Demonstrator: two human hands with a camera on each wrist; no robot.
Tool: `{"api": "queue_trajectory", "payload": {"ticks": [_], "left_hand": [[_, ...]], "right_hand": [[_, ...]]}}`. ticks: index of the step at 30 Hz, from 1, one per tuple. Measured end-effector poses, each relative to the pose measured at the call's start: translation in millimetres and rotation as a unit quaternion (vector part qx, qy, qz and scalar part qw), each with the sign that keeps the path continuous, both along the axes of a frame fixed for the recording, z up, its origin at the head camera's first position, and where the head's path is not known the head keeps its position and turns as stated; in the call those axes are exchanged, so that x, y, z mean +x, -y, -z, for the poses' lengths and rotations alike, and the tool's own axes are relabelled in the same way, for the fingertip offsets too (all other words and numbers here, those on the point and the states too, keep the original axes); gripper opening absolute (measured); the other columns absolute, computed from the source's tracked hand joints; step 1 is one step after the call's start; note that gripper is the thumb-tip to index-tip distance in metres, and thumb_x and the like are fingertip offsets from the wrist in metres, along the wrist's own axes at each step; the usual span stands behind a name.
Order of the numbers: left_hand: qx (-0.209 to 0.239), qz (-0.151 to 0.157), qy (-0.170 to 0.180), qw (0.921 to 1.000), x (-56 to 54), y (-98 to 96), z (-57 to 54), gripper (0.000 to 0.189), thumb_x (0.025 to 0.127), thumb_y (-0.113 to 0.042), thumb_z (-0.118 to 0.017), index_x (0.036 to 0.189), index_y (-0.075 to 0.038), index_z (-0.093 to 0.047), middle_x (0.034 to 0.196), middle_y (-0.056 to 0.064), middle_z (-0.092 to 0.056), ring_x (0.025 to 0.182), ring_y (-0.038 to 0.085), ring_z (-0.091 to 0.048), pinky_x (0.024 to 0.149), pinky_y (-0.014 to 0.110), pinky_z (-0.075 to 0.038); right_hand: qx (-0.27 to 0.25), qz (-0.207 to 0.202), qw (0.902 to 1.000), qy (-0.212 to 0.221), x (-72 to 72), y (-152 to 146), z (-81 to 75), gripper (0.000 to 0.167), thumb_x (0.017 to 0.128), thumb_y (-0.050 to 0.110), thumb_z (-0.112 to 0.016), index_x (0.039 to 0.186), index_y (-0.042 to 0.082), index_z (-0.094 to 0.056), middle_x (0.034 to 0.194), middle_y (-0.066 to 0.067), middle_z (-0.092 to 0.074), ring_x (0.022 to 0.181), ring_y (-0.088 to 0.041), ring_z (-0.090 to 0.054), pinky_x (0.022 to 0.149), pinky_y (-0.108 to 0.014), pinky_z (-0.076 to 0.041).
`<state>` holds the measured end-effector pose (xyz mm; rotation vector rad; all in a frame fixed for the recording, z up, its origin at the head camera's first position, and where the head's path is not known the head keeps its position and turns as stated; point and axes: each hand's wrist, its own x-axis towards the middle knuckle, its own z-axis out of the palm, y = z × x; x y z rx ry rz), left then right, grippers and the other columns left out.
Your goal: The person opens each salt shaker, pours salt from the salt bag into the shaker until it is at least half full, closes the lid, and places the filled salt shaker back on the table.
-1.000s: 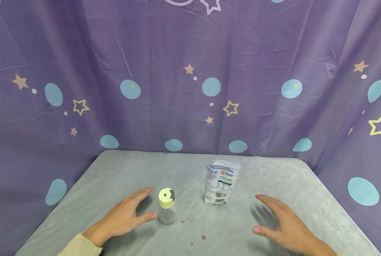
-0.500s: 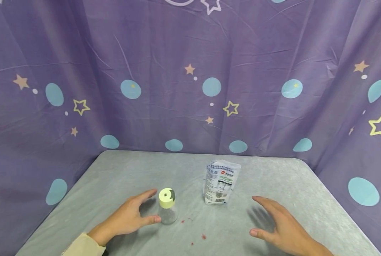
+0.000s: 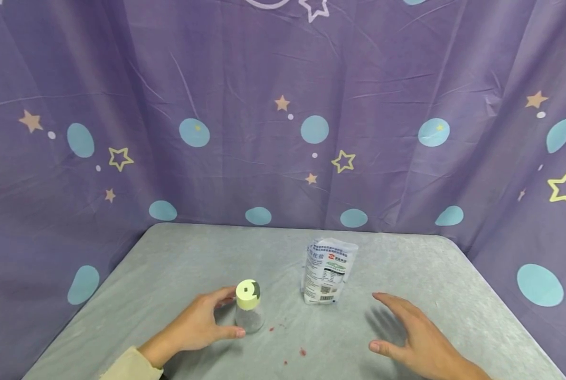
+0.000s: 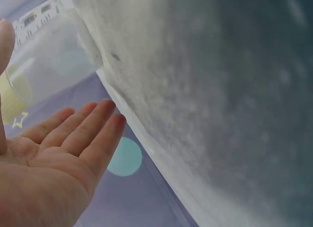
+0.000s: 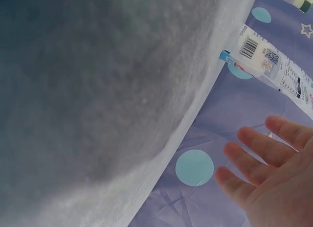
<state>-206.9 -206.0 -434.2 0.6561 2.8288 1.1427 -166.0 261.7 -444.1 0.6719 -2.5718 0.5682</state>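
A small clear shaker bottle (image 3: 250, 319) with a pale yellow-green cap stands upright on the grey cloth-covered table (image 3: 197, 253). My left hand (image 3: 198, 323) is close at its left side, thumb in front and fingers behind. In the left wrist view, the fingers (image 4: 83, 126) extend fairly straight beside the clear bottle (image 4: 61, 60), not curled round it. Right of the bottle stands a white printed bag of salt (image 3: 329, 272). My right hand (image 3: 418, 338) hovers to the right of that bag, fingers spread and holding nothing; the right wrist view also shows the bag (image 5: 274, 65).
Small red marks (image 3: 302, 351) spot the cloth in front of the bottle and bag. Behind the table hangs a purple curtain (image 3: 264, 174) with stars and blue ovals, closing off the back and both sides.
My left hand has moved right, bringing its thumb and fingers up to the bottle. The right hand has drifted slightly left. The bottle and bag have stayed put.
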Motion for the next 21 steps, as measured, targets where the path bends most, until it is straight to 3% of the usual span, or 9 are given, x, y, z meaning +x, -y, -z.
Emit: {"api": "queue_trajectory", "payload": {"ticks": [7,17,21], "left_hand": [[0.003,0.009,-0.004,0.9999,1.4,-5.0,-0.1,0.092,0.071,-0.05,-0.092,0.144,-0.008,-0.055,0.129,0.004,-0.067,0.118,0.031,-0.065,0.099,0.05,-0.051],[0.028,0.001,0.049,0.9984,-2.7,-13.9,-2.0,0.093,0.072,-0.041,-0.094,0.144,-0.001,-0.052,0.132,0.011,-0.065,0.117,0.033,-0.065,0.097,0.048,-0.053],[0.033,0.0,0.051,0.9982,-3.0,-17.3,-1.1,0.088,0.073,-0.039,-0.094,0.141,0.0,-0.055,0.13,0.012,-0.066,0.115,0.033,-0.066,0.094,0.046,-0.054]], "right_hand": [[-0.003,0.004,0.9999,0.014,2.1,1.6,-0.1,0.085,0.075,0.053,-0.088,0.147,0.023,-0.054,0.141,0.006,-0.06,0.125,-0.022,-0.059,0.094,-0.051,-0.05],[-0.001,0.004,0.9999,0.011,2.1,1.7,1.0,0.086,0.074,0.054,-0.088,0.147,0.025,-0.054,0.14,0.008,-0.06,0.124,-0.02,-0.059,0.094,-0.05,-0.05],[-0.001,0.001,1.0,0.009,1.4,2.0,1.3,0.085,0.075,0.054,-0.088,0.147,0.025,-0.053,0.139,0.008,-0.06,0.124,-0.02,-0.059,0.094,-0.05,-0.05]]}}
